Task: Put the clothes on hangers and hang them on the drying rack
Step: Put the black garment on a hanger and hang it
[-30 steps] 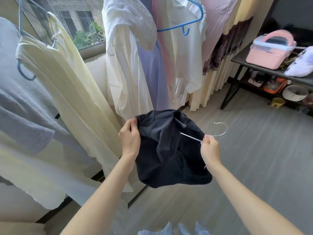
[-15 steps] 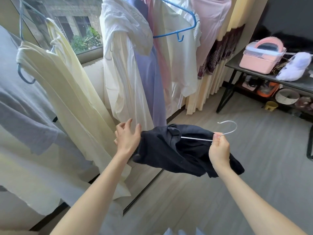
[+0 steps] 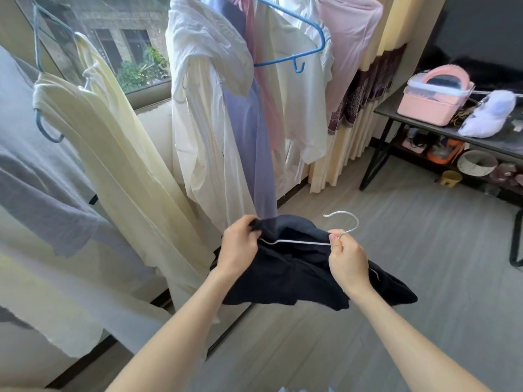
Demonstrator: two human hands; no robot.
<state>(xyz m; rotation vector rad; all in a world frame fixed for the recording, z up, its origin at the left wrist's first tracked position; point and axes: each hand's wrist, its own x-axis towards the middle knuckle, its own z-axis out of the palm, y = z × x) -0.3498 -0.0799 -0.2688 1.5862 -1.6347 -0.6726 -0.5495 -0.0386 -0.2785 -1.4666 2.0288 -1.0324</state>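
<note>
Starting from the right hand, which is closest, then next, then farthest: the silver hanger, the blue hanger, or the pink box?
1. Silver hanger: held in the right hand itself.
2. Blue hanger: up on the rack, above and left.
3. Pink box: on the table, far right.

Both forearms extended forward; left hand fingers curled, gripping; right hand pinching.
</note>
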